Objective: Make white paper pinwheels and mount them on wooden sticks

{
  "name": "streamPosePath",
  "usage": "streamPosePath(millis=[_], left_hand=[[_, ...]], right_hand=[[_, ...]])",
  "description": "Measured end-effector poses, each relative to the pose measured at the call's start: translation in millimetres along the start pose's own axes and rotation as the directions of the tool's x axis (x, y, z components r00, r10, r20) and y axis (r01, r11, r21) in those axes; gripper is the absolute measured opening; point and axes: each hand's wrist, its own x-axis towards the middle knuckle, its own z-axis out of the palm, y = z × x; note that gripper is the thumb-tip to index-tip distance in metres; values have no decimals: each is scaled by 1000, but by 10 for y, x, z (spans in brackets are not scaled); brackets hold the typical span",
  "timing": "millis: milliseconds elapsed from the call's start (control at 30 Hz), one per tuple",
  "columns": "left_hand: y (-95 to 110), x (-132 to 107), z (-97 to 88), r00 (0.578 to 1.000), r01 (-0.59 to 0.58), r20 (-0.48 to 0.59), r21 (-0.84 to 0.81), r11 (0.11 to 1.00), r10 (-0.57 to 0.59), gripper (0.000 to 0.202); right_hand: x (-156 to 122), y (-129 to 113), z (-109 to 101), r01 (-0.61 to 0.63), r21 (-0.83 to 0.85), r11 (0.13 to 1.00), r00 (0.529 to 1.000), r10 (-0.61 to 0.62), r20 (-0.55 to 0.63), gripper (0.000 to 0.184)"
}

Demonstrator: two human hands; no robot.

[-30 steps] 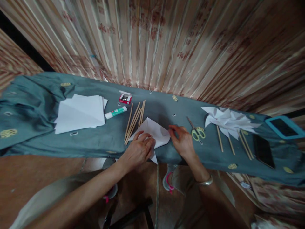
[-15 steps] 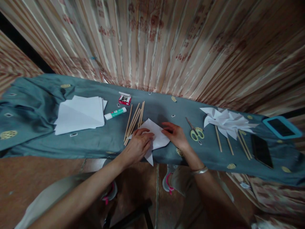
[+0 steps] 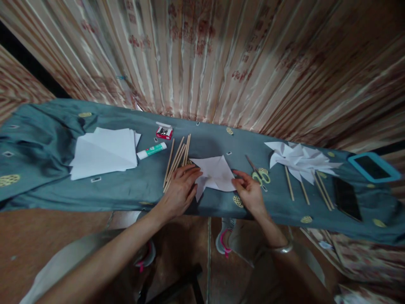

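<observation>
Curtain (image 3: 202, 63) behind, cloth (image 3: 126, 190) over table, head view. Paper (image 3: 218, 169) on cloth between hands, creased, corners out. Right hand (image 3: 248, 190) pinching its near-right corner, thumb and fingers. Left hand (image 3: 177, 194) at left side, fingers curled; can't tell if gripping. Sticks (image 3: 168, 162) just beyond left hand, glue (image 3: 152, 150) farther left. Scissors (image 3: 255, 171) just beyond right hand. Paper likely light, floppy, easily creased or torn; pinch corners lightly, press folds flat.
</observation>
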Motion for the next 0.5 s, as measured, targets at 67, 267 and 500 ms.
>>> streamPosePath(millis=[67, 267, 500], left_hand=[[28, -2, 29, 1000, -21, 19, 10, 1000, 21, 35], [20, 31, 100, 1000, 7, -10, 13, 1000, -7, 38], [-5, 105, 112, 999, 26, -36, 10, 1000, -26, 39]], right_hand=[[-139, -44, -55, 21, -111, 994, 998, -14, 66, 39], [-326, -112, -223, 75, -231, 970, 961, -8, 278, 30], [-262, -11, -387, 406, -446, 797, 913, -330, 241, 33]])
